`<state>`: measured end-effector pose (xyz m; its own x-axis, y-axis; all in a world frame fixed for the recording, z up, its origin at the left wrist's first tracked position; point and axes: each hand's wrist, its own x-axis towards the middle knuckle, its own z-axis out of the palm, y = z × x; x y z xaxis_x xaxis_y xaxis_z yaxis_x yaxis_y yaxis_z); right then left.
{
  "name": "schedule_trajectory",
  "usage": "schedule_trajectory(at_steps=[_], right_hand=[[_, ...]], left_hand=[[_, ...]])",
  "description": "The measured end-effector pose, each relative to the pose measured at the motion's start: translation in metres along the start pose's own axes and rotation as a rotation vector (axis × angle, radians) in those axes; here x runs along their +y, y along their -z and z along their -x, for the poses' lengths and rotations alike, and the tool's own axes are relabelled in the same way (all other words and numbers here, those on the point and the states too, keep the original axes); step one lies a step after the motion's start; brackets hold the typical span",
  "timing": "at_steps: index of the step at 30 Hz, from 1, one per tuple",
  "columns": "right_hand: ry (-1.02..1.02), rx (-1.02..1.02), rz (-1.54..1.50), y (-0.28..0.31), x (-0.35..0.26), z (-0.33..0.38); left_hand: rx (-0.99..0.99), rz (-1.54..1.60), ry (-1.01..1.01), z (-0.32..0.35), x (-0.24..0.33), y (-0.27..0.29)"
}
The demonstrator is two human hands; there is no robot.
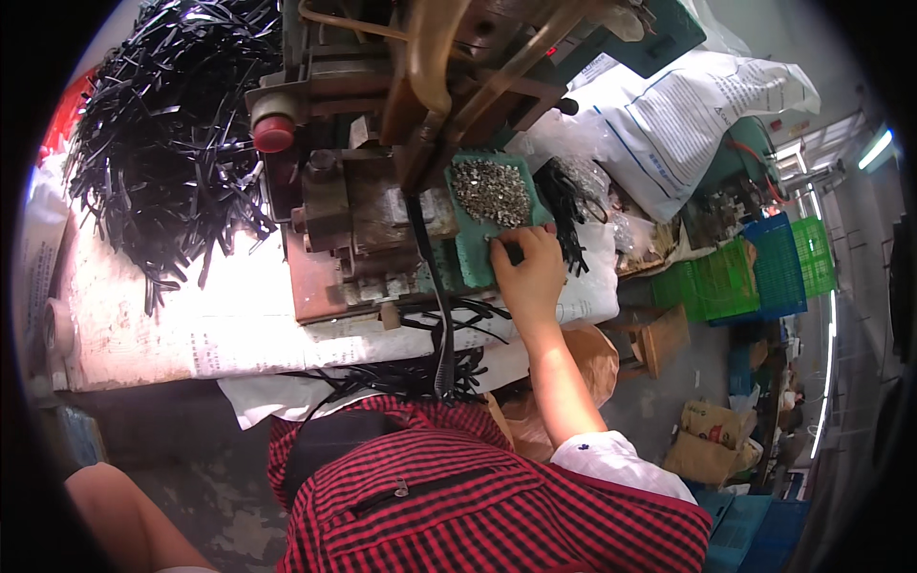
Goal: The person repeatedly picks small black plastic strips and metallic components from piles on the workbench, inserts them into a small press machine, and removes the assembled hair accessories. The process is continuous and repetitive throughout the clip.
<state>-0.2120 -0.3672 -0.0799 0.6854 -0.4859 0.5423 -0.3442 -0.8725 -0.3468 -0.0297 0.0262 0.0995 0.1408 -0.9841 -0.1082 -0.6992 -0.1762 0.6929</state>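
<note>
My right hand (pixel 531 272) rests over the near part of a green tray (pixel 475 256), its thumb and fingers curled together. Whatever sits between the fingertips is too small to make out. Just beyond the fingers, a heap of small metal pieces (pixel 490 191) fills the tray's far part. To the left stands a metal press machine (pixel 368 215) with a red button (pixel 273 135). A long black strip (pixel 436 277) runs from under the press down toward my checked apron (pixel 430 497). At the lower left a bare bent limb (pixel 124 516) shows; my left hand is out of view.
A large pile of black strips (pixel 181 124) covers the table's left side. More black strips (pixel 420 374) lie at the front edge. White printed sacks (pixel 669 124) stand at the back right. Green and blue crates (pixel 755 267) and a wooden stool (pixel 654 339) are farther right.
</note>
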Motion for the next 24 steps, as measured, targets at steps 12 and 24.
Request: schedule_trajectory(at_steps=[12,24], right_hand=[[-0.305,0.029,-0.358,-0.001,-0.008,-0.008],[-0.101,-0.036,-0.143,0.001,-0.001,-0.001]], left_hand=[[-0.003,-0.005,0.177,0.036,-0.013,0.006],[1.237,-0.386,0.386,-0.044,-0.172,-0.014]])
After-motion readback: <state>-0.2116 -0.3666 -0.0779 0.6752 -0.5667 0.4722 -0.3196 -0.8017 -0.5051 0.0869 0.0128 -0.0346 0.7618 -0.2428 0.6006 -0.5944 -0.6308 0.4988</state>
